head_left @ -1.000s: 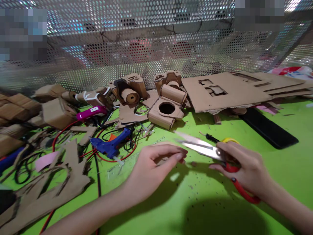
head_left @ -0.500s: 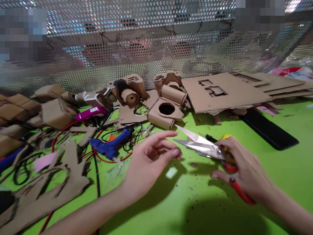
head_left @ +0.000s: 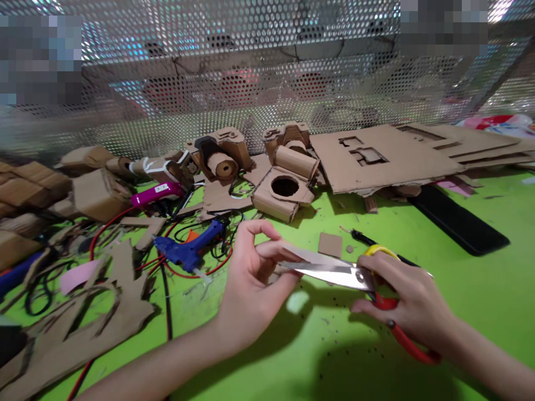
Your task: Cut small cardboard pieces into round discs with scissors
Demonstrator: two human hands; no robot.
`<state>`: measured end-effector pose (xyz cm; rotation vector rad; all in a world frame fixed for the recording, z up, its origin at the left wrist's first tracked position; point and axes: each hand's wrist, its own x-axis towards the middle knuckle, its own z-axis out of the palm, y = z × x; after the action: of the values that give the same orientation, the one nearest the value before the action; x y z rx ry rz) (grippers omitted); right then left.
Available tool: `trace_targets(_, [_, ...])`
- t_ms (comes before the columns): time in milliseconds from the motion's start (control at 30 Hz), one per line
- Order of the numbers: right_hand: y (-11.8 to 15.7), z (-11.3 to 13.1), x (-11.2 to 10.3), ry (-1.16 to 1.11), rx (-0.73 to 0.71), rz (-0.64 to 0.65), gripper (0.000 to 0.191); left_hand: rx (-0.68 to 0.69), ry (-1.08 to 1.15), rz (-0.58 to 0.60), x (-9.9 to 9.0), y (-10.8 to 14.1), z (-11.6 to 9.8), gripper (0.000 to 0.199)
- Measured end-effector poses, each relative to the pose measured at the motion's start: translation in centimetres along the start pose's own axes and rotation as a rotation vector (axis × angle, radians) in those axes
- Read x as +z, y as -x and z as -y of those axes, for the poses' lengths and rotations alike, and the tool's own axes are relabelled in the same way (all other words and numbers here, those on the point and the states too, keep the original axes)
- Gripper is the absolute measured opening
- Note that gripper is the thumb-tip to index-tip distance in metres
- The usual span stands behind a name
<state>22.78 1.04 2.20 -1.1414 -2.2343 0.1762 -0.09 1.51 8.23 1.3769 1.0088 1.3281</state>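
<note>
A perforated metal screen (head_left: pixel 267 103) spans the far side, its surface pricked with fine round holes, behind a smooth, bright green tabletop (head_left: pixel 489 312). Flat brown cardboard sheets (head_left: pixel 401 159) lie stacked at the far right, the top one pierced by angular cut-outs, with a flat black slab (head_left: pixel 463 223) projecting nearer. Far of centre sit a cardboard camera model (head_left: pixel 234 146) with a tubular lens and a folded cardboard body (head_left: pixel 271 205) with a round hole and ribbed, curved sides. The steel scissors (head_left: pixel 330 273), red and yellow in the handles, are raised over the near middle, blades slightly parted. Beyond them lie a cardboard square (head_left: pixel 330 245) and a tiny disc (head_left: pixel 350 249). The right hand (head_left: pixel 413 301) grips the scissors' handles, thumb apart from fingers; the left hand (head_left: pixel 251 289) is curled, thumb towards fingertips at the blade ends, though whether it pinches anything I cannot tell.
</note>
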Motion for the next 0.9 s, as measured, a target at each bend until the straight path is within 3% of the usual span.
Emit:
trace_targets(500, [0.02,-0.12,-0.1,-0.033,0.01,0.029,0.034,0.013,-0.09,0.044,-0.22,0.09,0.02,0.037])
trace_targets(900, [-0.19,-0.58,-0.61,0.01,-0.071,-0.065,0.031,-0.01,-0.055,0.046,-0.42,0.07,-0.2,0.037])
